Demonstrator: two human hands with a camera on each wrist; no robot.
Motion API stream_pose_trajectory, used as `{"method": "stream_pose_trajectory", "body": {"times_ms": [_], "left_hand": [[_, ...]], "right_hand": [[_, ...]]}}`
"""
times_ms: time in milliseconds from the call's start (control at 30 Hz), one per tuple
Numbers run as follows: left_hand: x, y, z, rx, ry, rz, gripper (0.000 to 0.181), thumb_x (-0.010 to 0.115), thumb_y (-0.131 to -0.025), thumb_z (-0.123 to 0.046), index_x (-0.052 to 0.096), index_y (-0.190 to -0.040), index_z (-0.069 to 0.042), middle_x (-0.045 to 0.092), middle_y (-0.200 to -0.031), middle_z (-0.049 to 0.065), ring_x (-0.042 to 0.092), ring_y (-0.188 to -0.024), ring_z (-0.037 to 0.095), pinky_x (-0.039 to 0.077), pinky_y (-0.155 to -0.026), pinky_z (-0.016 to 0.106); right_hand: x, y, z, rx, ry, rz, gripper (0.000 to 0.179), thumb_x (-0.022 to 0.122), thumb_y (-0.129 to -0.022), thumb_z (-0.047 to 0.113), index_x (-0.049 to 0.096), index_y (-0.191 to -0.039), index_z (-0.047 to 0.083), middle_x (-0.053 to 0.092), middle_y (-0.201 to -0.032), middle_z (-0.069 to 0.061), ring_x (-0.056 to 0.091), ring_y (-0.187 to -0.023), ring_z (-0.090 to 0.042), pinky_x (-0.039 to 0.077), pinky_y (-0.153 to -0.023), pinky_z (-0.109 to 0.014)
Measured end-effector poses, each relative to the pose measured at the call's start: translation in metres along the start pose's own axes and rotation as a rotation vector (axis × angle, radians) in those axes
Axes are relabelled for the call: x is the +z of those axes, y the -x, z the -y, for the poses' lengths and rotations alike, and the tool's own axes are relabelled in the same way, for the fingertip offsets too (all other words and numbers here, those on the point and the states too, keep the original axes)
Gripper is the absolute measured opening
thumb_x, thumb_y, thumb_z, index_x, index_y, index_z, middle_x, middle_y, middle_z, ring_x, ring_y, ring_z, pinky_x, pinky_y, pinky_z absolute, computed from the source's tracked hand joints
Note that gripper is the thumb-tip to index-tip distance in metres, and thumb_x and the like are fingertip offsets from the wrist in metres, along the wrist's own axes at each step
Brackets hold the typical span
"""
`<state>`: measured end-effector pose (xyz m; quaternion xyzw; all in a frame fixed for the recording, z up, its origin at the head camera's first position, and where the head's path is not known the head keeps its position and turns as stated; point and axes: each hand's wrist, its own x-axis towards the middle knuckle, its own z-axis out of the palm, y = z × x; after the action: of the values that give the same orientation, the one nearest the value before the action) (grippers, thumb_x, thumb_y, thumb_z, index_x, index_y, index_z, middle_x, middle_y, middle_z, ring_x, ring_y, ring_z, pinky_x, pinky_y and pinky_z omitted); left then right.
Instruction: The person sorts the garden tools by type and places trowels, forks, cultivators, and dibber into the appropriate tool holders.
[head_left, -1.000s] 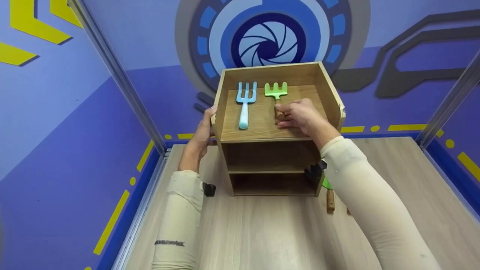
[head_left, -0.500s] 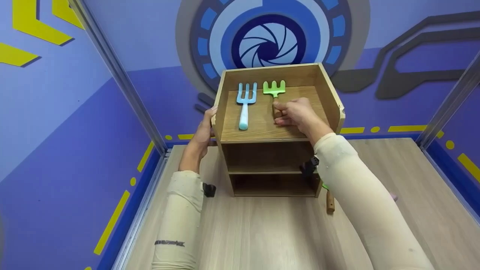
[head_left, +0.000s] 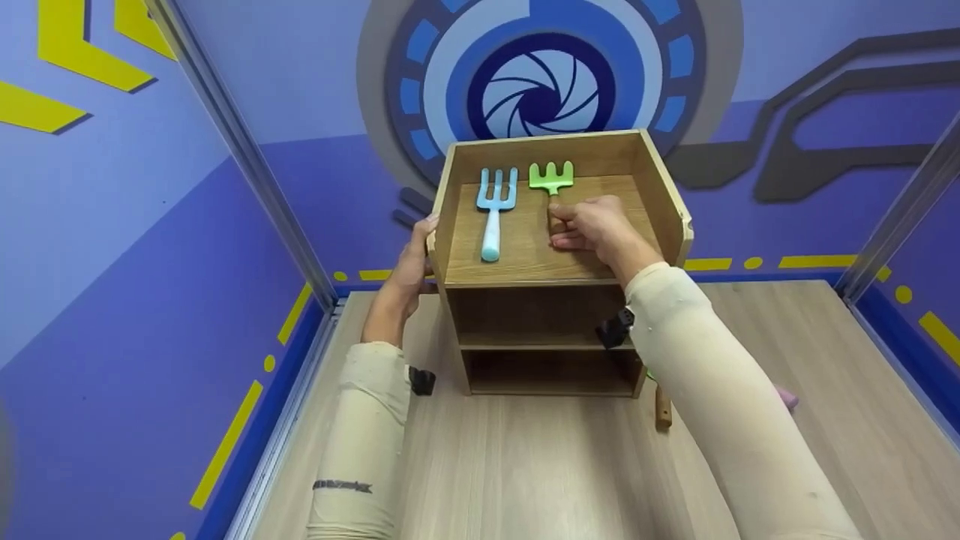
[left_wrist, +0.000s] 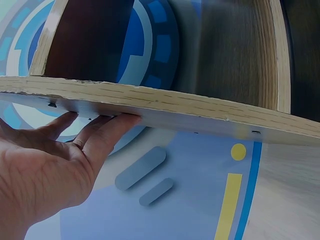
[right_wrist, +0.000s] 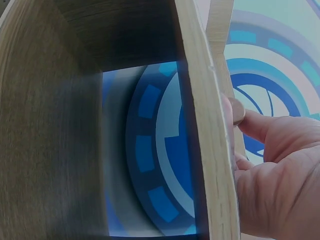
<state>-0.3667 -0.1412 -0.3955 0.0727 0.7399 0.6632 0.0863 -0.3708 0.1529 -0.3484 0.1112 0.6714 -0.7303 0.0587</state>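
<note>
A small wooden shelf unit stands against the back wall, with a walled top board and two open compartments below. On its top lies a light-blue hand fork, tines toward the back. To the right of it is a green hand fork with a wooden handle. My right hand pinches that handle between thumb and fingers; in the right wrist view, only the handle's end shows past the board. My left hand rests its fingertips on the outer left side panel, its fingers fairly straight.
Right of the shelf, a tool with a wooden handle lies on the wood-grain surface, its green part mostly hidden. A pink thing shows behind the right sleeve. Printed walls and metal posts enclose the sides and back.
My right hand has shifted the green hand fork slightly left since a second ago; it is nearly still over the last half second. My left hand stays on the side panel.
</note>
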Motion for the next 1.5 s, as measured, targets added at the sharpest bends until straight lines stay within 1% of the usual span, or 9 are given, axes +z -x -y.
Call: {"method": "stream_pose_trajectory", "body": {"times_ms": [233,400,500,733,933,1133,1200,1333,1500], "left_hand": [[-0.0006,0.0011,-0.0002,-0.005,0.0,-0.014,0.078,0.041,-0.093,-0.075,0.042,-0.162,-0.04,0.052,-0.152,0.013,0.06,-0.13,0.034,0.053,-0.097,0.051],[0.0,0.0001,-0.0008,-0.007,0.0,-0.006,0.079,0.04,-0.093,-0.075,0.038,-0.164,-0.039,0.05,-0.154,0.013,0.058,-0.133,0.036,0.051,-0.102,0.056],[0.0009,-0.0012,-0.0015,-0.009,0.001,-0.004,0.081,0.04,-0.092,-0.075,0.039,-0.164,-0.038,0.05,-0.153,0.014,0.058,-0.133,0.036,0.051,-0.102,0.057],[0.0012,-0.0012,-0.0009,-0.006,0.006,-0.009,0.079,0.04,-0.092,-0.074,0.04,-0.163,-0.039,0.052,-0.151,0.014,0.059,-0.131,0.034,0.051,-0.101,0.055],[0.001,-0.0001,-0.0001,-0.011,-0.006,-0.007,0.08,0.04,-0.093,-0.075,0.039,-0.164,-0.039,0.052,-0.152,0.013,0.06,-0.13,0.033,0.051,-0.099,0.053],[0.0014,-0.0008,-0.0004,-0.014,0.006,-0.009,0.08,0.04,-0.093,-0.075,0.042,-0.162,-0.035,0.056,-0.145,0.014,0.063,-0.124,0.031,0.054,-0.094,0.049],[0.001,-0.0008,-0.0004,-0.018,0.002,-0.015,0.081,0.04,-0.093,-0.075,0.041,-0.163,-0.035,0.056,-0.145,0.014,0.064,-0.124,0.031,0.054,-0.094,0.048],[0.0005,-0.0002,-0.0005,-0.031,-0.004,-0.022,0.083,0.04,-0.092,-0.075,0.039,-0.164,-0.034,0.055,-0.146,0.014,0.063,-0.125,0.031,0.053,-0.096,0.05],[0.0013,-0.0014,-0.0011,-0.033,0.01,-0.019,0.083,0.041,-0.091,-0.075,0.043,-0.162,-0.033,0.057,-0.145,0.015,0.064,-0.126,0.033,0.054,-0.097,0.052]], "right_hand": [[0.0013,0.0,-0.0008,-0.025,-0.001,-0.027,0.016,0.072,-0.1,0.014,0.059,-0.096,0.005,0.065,-0.067,-0.002,0.073,-0.054,-0.015,0.061,-0.06,-0.024],[0.003,0.0008,-0.0017,-0.04,0.018,-0.049,0.015,0.071,-0.1,0.014,0.061,-0.093,0.005,0.065,-0.061,-0.002,0.072,-0.052,-0.014,0.06,-0.056,-0.025],[0.0029,0.0019,-0.0014,-0.041,0.019,-0.056,0.014,0.071,-0.1,0.013,0.063,-0.093,0.004,0.066,-0.06,-0.003,0.072,-0.051,-0.014,0.06,-0.055,-0.026],[0.0011,0.0024,-0.0003,-0.027,0.005,-0.04,0.012,0.071,-0.1,0.013,0.065,-0.095,0.004,0.069,-0.066,-0.002,0.072,-0.055,-0.014,0.061,-0.056,-0.025],[-0.0005,0.0007,-0.0011,-0.011,-0.043,-0.027,0.012,0.073,-0.099,0.01,0.065,-0.094,0.002,0.069,-0.068,-0.004,0.072,-0.054,-0.015,0.062,-0.059,-0.026],[0.001,0.0011,-0.0037,-0.038,-0.034,-0.061,0.014,0.073,-0.099,0.011,0.065,-0.094,0.001,0.069,-0.063,-0.002,0.07,-0.051,-0.012,0.061,-0.059,-0.024],[0.0023,0.0008,-0.0045,-0.047,-0.03,-0.077,0.014,0.074,-0.099,0.011,0.066,-0.094,0.001,0.07,-0.062,-0.002,0.07,-0.05,-0.011,0.061,-0.058,-0.024],[0.0044,-0.0006,-0.0058,-0.053,-0.019,-0.1,0.015,0.075,-0.098,0.013,0.068,-0.1,-0.001,0.071,-0.063,-0.003,0.07,-0.051,-0.012,0.061,-0.056,-0.025],[0.0038,-0.0004,-0.0054,-0.048,0.015,-0.106,0.023,0.075,-0.099,0.016,0.068,-0.11,-0.003,0.071,-0.066,-0.003,0.071,-0.053,-0.012,0.061,-0.056,-0.025]]}}
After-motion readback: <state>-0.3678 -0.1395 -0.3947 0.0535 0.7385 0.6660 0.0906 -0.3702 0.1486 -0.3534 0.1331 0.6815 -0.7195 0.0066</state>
